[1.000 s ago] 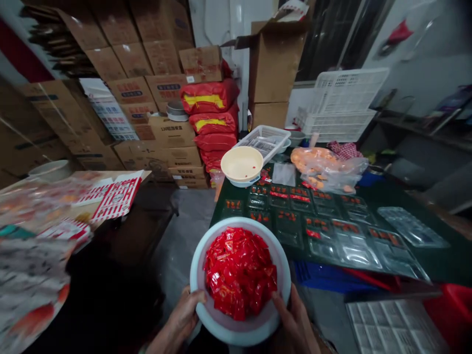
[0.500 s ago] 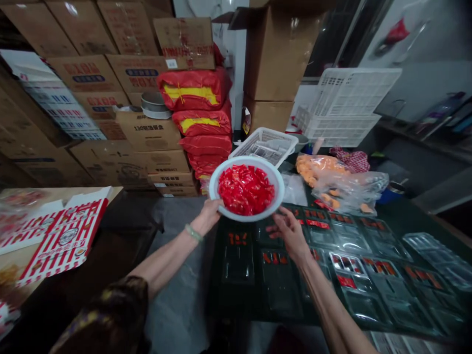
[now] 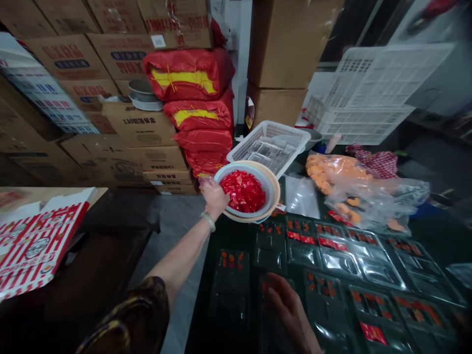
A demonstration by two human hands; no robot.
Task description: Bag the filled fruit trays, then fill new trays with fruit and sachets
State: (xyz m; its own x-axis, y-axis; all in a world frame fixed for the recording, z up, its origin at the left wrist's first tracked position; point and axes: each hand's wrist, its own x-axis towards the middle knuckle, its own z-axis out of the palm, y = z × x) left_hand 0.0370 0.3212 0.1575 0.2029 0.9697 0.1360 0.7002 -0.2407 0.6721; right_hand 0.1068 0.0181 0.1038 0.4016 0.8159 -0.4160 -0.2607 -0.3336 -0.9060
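My left hand (image 3: 215, 198) grips the rim of a pale blue bowl (image 3: 260, 173) heaped with small red sachets (image 3: 242, 191). That bowl sits tilted inside a cream bowl (image 3: 275, 195), which hides part of a white basket behind it. My right hand (image 3: 289, 309) is low in the view, slightly blurred, with its fingers apart and nothing in them. It hovers over clear plastic blister trays (image 3: 341, 260) on a dark green table, and several hold small red pieces.
Orange snacks in a clear plastic bag (image 3: 332, 172) lie on the table beyond the trays. A white basket (image 3: 267, 142) holds clear trays. Red-and-white printed cartons (image 3: 33, 250) lie on a table at left. Cardboard boxes, red sacks (image 3: 188, 76) and a white crate (image 3: 372, 93) stand behind.
The pale blue bowl has moved down into the cream bowl, still in my left hand. My right hand has drawn back from the bowl, toward me and lower over the trays.
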